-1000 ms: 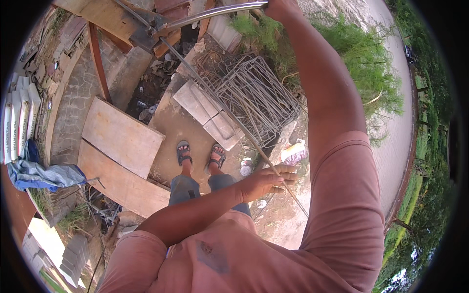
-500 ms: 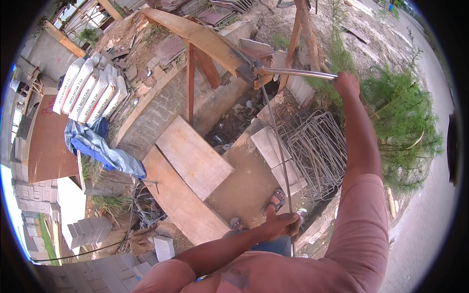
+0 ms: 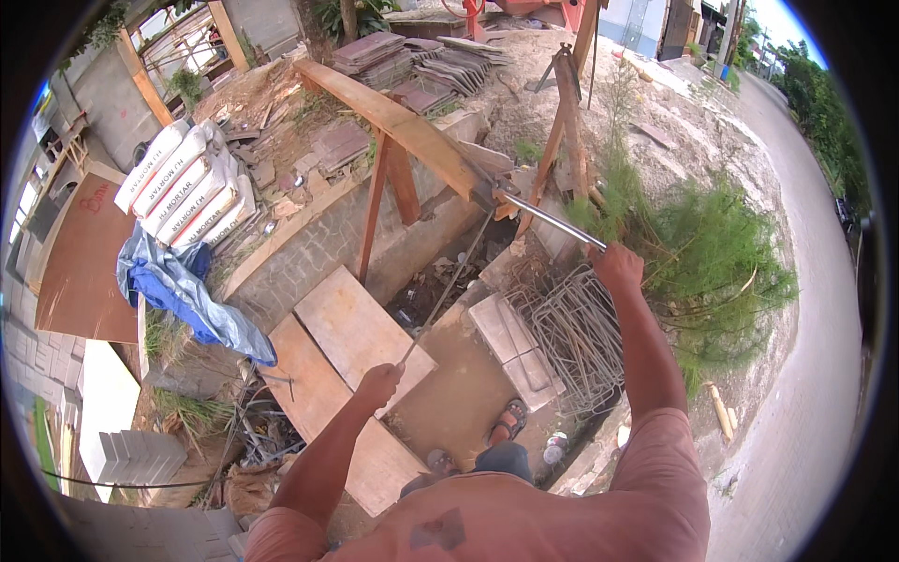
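Note:
My left hand [image 3: 379, 386] is closed round the near end of a thin steel rod [image 3: 446, 292], which slants up to the end of a wooden beam [image 3: 412, 131]. Out to the right, my right hand [image 3: 620, 267] grips the outer end of a shiny metal pipe [image 3: 557, 221]. The pipe's far end meets a small dark metal fixture [image 3: 489, 192] at the beam's end, where the rod also arrives. How rod and fixture join is too small to make out. Propping the beam are wooden legs [image 3: 376, 201].
Bent steel rod frames [image 3: 573, 342] lie piled below the pipe, beside stacked pale slabs [image 3: 513, 347]. A feathery green bush [image 3: 712, 272] stands at right. Wooden boards [image 3: 361, 323] lie at left, near a blue tarp [image 3: 187, 300] and white sacks [image 3: 187, 183]. A debris-filled trench [image 3: 421, 290] runs below the beam.
My left hand has moved left and away from my body, swinging the rod's near end left. My right hand has come lower and leftward, and the pipe now slopes toward me. The view has tilted up.

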The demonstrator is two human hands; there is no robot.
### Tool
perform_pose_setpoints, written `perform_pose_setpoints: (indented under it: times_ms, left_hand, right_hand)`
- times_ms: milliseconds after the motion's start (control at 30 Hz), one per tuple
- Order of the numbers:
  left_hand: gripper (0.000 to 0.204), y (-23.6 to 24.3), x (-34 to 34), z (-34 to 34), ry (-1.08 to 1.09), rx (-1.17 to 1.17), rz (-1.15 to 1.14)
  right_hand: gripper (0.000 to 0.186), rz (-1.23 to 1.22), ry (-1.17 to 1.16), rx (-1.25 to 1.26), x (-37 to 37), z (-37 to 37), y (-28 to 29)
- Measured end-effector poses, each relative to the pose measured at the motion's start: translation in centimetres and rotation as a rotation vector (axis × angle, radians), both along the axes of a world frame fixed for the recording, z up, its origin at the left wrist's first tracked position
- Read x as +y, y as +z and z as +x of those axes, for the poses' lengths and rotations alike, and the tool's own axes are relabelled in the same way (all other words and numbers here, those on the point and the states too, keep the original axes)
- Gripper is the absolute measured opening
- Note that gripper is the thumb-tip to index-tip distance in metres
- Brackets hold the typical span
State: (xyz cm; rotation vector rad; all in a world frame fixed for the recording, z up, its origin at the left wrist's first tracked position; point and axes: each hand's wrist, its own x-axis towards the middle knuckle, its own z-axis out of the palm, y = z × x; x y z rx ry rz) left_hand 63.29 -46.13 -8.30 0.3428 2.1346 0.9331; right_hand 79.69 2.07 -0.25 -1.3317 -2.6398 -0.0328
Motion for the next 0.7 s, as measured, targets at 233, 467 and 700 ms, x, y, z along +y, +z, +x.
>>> perform_pose_setpoints:
  times_ms: [233,467,700]
  left_hand:
    - [0.039,0.0,-0.3,3.4,-0.044,0.405,-0.002]
    - [0.035,0.9,-0.9,3.4,-0.02,0.351,-0.064]
    - [0.034,-0.4,-3.2,-1.3,-0.247,0.436,-0.022]
  right_hand:
    - [0.054,-0.173,0.049,-0.158,4.0,-0.4,0.9]
    - [0.058,-0.218,0.064,0.029,2.7,-0.4,-0.2]
    - [0.06,-0.081,-0.053,0.106,1.1,-0.1,-2.7]
